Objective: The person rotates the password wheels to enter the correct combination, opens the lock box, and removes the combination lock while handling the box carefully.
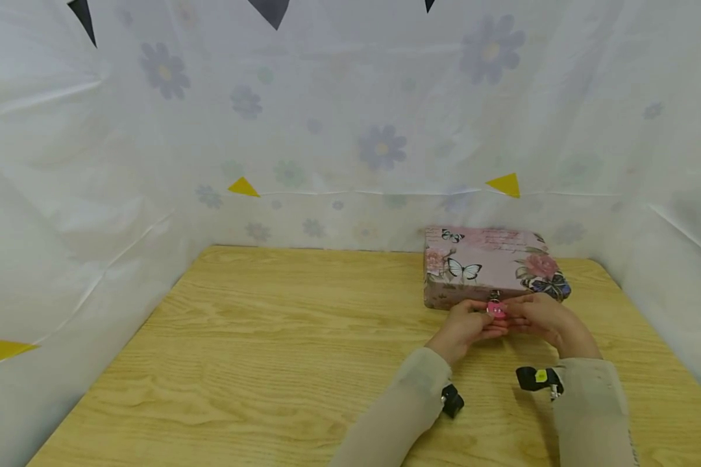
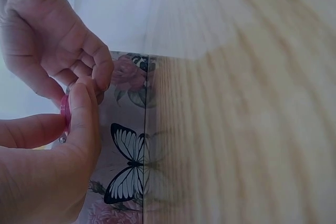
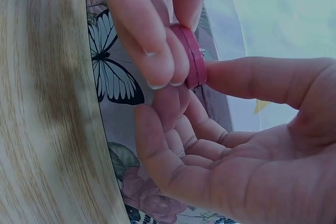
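Pink and hard-looking, the lock (image 1: 496,310) sits in the head view at the metal clasp (image 1: 494,296) on the near side of the flowered box (image 1: 487,250), between the left hand (image 1: 466,325) and the right hand (image 1: 552,321), over the counter (image 1: 239,337). In the left wrist view, the left thumb and forefinger pinch its flat faces; probably light, stiff and slightly slippery, it suits that hold. In the right wrist view, the right hand grips it too, thumb pressed against it, fingers curled; it seems sturdy, best steadied by the rim.
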Available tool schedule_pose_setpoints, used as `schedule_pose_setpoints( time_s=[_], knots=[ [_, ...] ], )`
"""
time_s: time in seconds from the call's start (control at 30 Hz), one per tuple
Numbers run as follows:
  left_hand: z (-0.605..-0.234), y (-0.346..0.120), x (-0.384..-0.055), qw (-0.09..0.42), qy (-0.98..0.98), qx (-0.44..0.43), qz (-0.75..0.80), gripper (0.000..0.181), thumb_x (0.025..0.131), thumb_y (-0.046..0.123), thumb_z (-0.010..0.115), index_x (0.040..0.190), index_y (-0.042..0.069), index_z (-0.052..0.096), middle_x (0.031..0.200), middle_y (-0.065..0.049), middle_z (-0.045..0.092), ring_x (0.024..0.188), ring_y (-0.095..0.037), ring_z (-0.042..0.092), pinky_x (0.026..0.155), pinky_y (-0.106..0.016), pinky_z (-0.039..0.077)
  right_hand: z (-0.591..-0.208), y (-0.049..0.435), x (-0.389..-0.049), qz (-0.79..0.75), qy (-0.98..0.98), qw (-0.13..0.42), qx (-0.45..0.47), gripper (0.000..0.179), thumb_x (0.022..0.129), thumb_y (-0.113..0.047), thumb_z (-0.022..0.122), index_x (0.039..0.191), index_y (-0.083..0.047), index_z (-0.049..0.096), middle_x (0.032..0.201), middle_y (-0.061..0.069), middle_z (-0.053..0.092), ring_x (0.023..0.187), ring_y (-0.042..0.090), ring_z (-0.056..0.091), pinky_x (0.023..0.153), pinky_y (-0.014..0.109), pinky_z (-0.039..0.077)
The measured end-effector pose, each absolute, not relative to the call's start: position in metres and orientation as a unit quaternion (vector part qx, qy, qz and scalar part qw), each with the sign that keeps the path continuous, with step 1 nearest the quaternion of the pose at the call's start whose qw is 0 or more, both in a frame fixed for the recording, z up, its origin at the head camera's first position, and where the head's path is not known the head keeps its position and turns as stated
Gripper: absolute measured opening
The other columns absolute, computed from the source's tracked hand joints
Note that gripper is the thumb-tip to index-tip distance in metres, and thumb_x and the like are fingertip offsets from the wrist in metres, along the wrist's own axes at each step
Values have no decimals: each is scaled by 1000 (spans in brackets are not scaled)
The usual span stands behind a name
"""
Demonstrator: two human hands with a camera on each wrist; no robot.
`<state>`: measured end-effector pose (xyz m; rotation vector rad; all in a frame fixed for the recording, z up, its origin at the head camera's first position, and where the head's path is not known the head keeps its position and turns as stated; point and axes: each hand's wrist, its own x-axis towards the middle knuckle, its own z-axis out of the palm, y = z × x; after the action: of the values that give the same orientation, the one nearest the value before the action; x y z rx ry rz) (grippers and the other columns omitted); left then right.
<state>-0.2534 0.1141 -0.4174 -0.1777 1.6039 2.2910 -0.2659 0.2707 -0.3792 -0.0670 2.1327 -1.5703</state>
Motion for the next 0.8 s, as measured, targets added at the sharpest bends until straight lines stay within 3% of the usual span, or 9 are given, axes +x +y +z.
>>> schedule_pose_setpoints(
  time_s=[0.43, 0.8],
  knots=[
    [-418, 115, -254, 167, 564, -61, 806, 18, 92, -9, 55, 107, 1, 54, 80, -19, 67, 85, -39, 69, 75, -40, 59, -380, 272, -268, -574, 779, 250, -33, 49, 103, -9, 37, 133, 28, 25, 92, -1, 65, 83, 9, 64, 79, 29, 56],
    [-420, 115, -255, 170, 559, -59, 809, 16, 92, -9, 55, 103, 2, 55, 81, -18, 65, 86, -38, 69, 75, -39, 59, -384, 272, -269, -570, 784, 245, 1, 47, 101, -17, 45, 127, 21, 41, 91, 1, 66, 82, 12, 65, 80, 31, 57]
  ],
)
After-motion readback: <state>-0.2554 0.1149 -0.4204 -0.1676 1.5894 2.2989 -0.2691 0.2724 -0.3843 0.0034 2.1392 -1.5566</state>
